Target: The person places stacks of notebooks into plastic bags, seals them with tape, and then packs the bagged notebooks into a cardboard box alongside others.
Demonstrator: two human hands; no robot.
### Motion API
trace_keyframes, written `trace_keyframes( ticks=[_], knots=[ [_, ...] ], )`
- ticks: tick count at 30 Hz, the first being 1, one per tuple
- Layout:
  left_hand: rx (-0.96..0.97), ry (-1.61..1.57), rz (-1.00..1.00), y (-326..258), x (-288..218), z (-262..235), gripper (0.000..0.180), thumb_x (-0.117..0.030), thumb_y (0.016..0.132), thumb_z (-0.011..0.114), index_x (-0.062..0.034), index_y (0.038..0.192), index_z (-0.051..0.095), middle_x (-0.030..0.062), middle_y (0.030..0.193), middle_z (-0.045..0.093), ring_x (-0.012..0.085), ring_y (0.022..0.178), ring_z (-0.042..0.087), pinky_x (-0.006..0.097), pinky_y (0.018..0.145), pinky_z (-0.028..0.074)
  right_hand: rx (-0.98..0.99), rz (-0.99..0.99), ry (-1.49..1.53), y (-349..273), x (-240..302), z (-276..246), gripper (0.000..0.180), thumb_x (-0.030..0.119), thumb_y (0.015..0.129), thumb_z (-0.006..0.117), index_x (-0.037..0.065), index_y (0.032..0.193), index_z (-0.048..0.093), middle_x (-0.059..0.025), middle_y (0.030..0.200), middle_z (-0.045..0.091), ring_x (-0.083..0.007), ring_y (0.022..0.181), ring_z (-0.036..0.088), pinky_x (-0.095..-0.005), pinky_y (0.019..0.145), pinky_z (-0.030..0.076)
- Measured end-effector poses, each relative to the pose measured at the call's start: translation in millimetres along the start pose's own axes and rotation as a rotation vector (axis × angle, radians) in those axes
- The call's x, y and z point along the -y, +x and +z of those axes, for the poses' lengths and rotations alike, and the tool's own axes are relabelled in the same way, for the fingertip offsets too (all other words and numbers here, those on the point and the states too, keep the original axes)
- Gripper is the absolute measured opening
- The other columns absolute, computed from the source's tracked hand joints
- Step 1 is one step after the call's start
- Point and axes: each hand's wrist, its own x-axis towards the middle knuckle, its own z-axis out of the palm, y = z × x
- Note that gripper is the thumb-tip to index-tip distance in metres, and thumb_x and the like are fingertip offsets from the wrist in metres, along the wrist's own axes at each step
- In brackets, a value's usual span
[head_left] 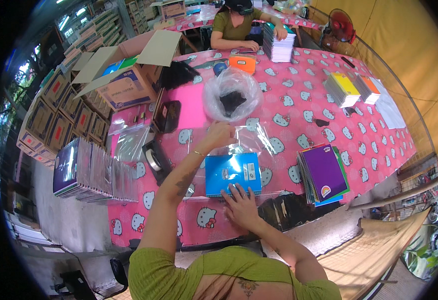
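A blue spiral notebook (pixel 219 172) lies in front of me on the table. My right hand (pixel 243 209) rests on its near edge, fingers spread and flat, gripping nothing. Just beyond the notebook a clear plastic sleeve (pixel 254 142) is spread out. My left hand (pixel 221 135) is closed at the sleeve's far left corner, seemingly pinching the film; its fingertips are partly hidden. A small stack of notebooks with a purple cover (pixel 324 170) on top sits to the right. Left of my left forearm stands a black tape dispenser (pixel 155 161).
A plastic bag (pixel 234 95) stands ahead, near a pink sheet (pixel 186 107). Packed notebooks (pixel 91 170) and an open carton (pixel 129 87) are on the left. Yellow notebooks (pixel 343 89) lie far right. Across the table, a person (pixel 236 27) handles a tall notebook stack (pixel 279 44).
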Motion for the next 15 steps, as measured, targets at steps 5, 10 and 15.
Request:
trace_keyframes(
  ticks=[5,10,15],
  knots=[
    [-0.006,0.175,0.119,-49.2,-38.3,-1.8,0.021,-0.027,0.075,0.069,-0.0073,0.083,0.067,0.0125,0.09,0.068,0.0349,0.091,0.066,0.047,0.087,0.045,-0.021,0.03,-0.018,3.1,1.2,4.4,0.061,0.037,0.085,0.065,0.02,0.141,0.047,-0.0125,0.144,0.045,-0.0316,0.136,0.038,-0.0604,0.109,0.025],
    [-0.292,0.266,0.236,-103.5,-73.5,25.8,0.016,-0.012,0.077,0.062,-0.0023,0.09,0.064,0.0152,0.091,0.064,0.0294,0.096,0.064,0.04,0.08,0.05,-0.041,0.066,0.003,3.6,7.3,10.6,0.061,0.044,0.087,0.063,0.017,0.14,0.049,-0.0143,0.145,0.044,-0.0341,0.139,0.034,-0.0631,0.111,0.019],
    [-0.426,-0.03,-0.037,-138.3,-112.6,71.6,0.02,-0.009,0.08,0.058,0.0024,0.096,0.06,0.0193,0.101,0.064,0.0342,0.104,0.06,0.041,0.092,0.049,0.028,0.038,-0.069,1.7,-2.7,23.1,0.062,0.046,0.088,0.06,0.015,0.141,0.049,-0.0144,0.148,0.043,-0.0351,0.145,0.025,-0.0684,0.112,0.007]
  ],
)
